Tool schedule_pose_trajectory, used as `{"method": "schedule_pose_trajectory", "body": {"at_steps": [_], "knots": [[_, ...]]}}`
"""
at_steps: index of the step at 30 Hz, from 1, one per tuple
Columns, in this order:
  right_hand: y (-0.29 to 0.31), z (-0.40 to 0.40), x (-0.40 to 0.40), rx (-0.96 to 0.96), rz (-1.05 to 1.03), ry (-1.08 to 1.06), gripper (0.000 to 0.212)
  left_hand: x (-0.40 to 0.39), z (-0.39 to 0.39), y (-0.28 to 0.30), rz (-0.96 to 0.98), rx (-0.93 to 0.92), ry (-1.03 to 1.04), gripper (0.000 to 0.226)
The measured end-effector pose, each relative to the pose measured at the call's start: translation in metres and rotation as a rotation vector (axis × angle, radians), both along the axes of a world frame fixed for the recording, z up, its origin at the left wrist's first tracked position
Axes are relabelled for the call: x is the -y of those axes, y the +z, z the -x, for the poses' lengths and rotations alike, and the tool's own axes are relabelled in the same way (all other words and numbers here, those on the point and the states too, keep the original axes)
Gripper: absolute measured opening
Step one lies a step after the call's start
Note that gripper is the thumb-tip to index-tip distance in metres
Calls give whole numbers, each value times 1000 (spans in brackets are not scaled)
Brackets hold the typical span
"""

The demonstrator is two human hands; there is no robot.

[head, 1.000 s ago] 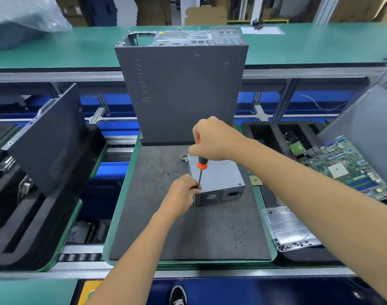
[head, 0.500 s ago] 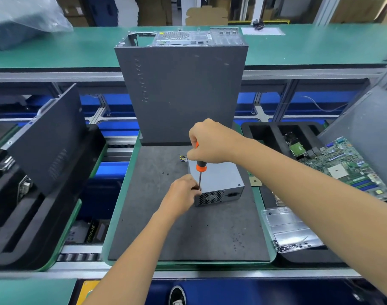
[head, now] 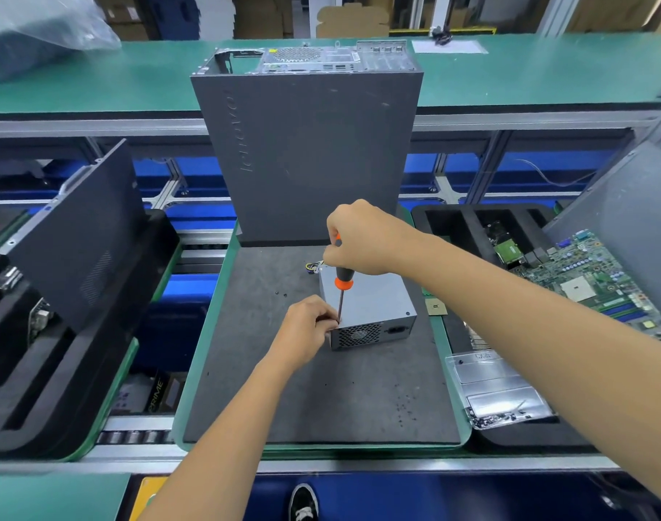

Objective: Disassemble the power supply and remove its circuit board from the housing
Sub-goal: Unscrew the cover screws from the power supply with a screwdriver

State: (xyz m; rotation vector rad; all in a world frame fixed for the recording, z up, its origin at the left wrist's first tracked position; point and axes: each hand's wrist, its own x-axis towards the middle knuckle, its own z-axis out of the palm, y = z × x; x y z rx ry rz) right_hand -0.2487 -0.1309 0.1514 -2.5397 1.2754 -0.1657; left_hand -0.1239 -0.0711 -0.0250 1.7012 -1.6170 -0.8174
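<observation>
1. The power supply is set on the dark mat, in front of the upright computer case.
2. The orange-and-black screwdriver is gripped at its handle by the right hand, its shaft held upright with the tip at the supply's near left corner.
3. The same corner is held by the curled fingers of the left hand, close beside the shaft.
4. A motherboard is seen in the tray to the right.
</observation>
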Motion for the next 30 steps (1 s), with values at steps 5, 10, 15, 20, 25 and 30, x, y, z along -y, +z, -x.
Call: {"method": "schedule_pose_trajectory", "body": {"at_steps": [5,10,15,20,25,30], "knots": [[0,-2,0,3,-7,11,22,0,-3,-3,-3,-35,11,20],[1,-4,-2,0,-1,12,22,0,-3,-2,11,-20,-16,22],[2,-6,-3,-177,59,9,29,-1,-4,-1,68,55,-59,9],[18,-2,10,-368,-55,122,36,-3,-1,-2,50,37,-14,4],[21,-5,12,-378,-33,345,19,0,-5,0,29,16,-31,17],[15,-10,10,-288,-7,458,22,1,-4,1,39,47,-44,20]]}}
